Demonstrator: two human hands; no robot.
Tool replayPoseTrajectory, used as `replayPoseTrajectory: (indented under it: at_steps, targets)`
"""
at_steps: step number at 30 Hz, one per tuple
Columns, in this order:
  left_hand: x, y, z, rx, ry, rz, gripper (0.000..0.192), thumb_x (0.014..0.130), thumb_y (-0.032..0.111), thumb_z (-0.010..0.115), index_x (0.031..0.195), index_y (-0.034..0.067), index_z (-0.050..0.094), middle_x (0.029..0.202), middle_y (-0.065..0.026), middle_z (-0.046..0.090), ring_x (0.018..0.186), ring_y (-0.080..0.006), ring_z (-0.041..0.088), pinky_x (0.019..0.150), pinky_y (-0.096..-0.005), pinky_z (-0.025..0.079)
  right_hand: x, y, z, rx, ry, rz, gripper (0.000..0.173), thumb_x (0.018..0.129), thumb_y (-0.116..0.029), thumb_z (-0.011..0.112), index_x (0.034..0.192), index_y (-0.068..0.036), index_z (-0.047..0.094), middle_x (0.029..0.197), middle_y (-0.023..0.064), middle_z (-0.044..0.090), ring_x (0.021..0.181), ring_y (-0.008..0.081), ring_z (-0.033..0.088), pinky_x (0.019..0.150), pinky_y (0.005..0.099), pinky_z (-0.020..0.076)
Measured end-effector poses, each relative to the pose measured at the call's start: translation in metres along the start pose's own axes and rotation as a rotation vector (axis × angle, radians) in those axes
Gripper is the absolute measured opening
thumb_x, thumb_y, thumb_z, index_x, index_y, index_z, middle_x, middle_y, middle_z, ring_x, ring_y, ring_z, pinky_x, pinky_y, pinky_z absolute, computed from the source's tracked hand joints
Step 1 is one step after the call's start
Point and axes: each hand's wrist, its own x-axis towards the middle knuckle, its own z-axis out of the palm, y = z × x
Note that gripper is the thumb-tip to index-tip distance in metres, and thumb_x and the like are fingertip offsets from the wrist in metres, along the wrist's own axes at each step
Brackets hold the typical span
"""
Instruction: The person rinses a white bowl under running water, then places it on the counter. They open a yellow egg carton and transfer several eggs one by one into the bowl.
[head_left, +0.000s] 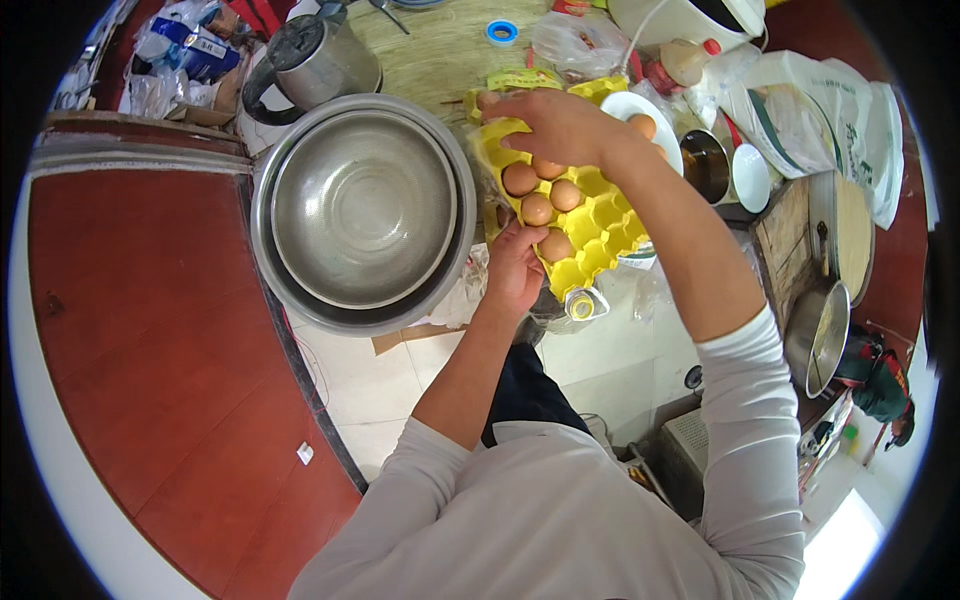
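Note:
A yellow egg tray (600, 217) holds several brown eggs (536, 209) on its left side. My left hand (517, 262) grips the tray's near left edge, thumb beside an egg. Over the tray's far part reaches my right hand (559, 127), fingers spread to the left, its fingertips near an egg (488, 100) at the far left corner. Whether those fingers touch that egg is not clear. Just right of the tray, a white bowl (645, 105) contains more brown eggs, partly hidden behind my right forearm.
Left of the tray, a perforated metal bowl (364, 210) sits inside a larger metal basin (262, 247). A kettle (330, 67) stands behind them. Blue tape roll (502, 32), plastic bags (787, 112), a dark-filled bowl (705, 166) and a white spoon (751, 178) lie around. A person (881, 382) is at far right.

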Motion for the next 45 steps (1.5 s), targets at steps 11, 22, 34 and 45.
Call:
replayPoseTrajectory:
  at_steps: [11, 22, 34, 45]
  targets:
    - [0.046, 0.055, 0.032, 0.197, 0.095, 0.083, 0.047, 0.087, 0.008, 0.060, 0.134, 0.001, 0.057, 0.119, -0.0093, 0.064, 0.104, -0.0201, 0.064, 0.089, -0.0347, 0.054, 0.082, 0.079, -0.005, 0.053, -0.086, 0.117, 0.052, 0.090, -0.022, 0.071, 0.138, -0.006, 0.063, 0.126, 0.0198, 0.071, 0.114, 0.0327, 0.068, 0.101, 0.0390, 0.0516]
    - [0.097, 0.097, 0.035, 0.232, 0.108, -0.081, 0.044, 0.090, 0.020, 0.065, 0.131, 0.004, 0.057, 0.112, -0.0112, 0.064, 0.098, -0.0225, 0.064, 0.079, -0.0388, 0.056, 0.097, 0.117, -0.008, 0.266, -0.125, 0.095, 0.029, 0.096, -0.013, 0.073, 0.120, 0.004, 0.068, 0.097, 0.0022, 0.070, 0.089, 0.0104, 0.058, 0.081, 0.0299, 0.0498]
    - [0.109, 0.106, 0.045, 0.392, 0.227, 0.024, 0.024, 0.080, 0.007, 0.064, 0.099, -0.008, 0.065, 0.094, -0.0136, 0.064, 0.076, -0.0237, 0.064, 0.067, -0.0403, 0.055, 0.103, 0.128, 0.000, 0.265, -0.140, 0.079, 0.053, 0.090, -0.023, 0.079, 0.133, 0.002, 0.066, 0.125, 0.0188, 0.073, 0.113, 0.0258, 0.069, 0.099, 0.0366, 0.0521]
    - [0.123, 0.119, 0.038, 0.403, 0.150, -0.141, 0.033, 0.079, 0.009, 0.069, 0.111, 0.001, 0.064, 0.101, -0.0102, 0.065, 0.094, -0.0245, 0.065, 0.084, -0.0405, 0.056, 0.107, 0.101, -0.025, 0.066, -0.156, 0.160, 0.047, 0.088, -0.027, 0.079, 0.125, 0.000, 0.071, 0.115, 0.0220, 0.074, 0.106, 0.0324, 0.071, 0.093, 0.0389, 0.0538]
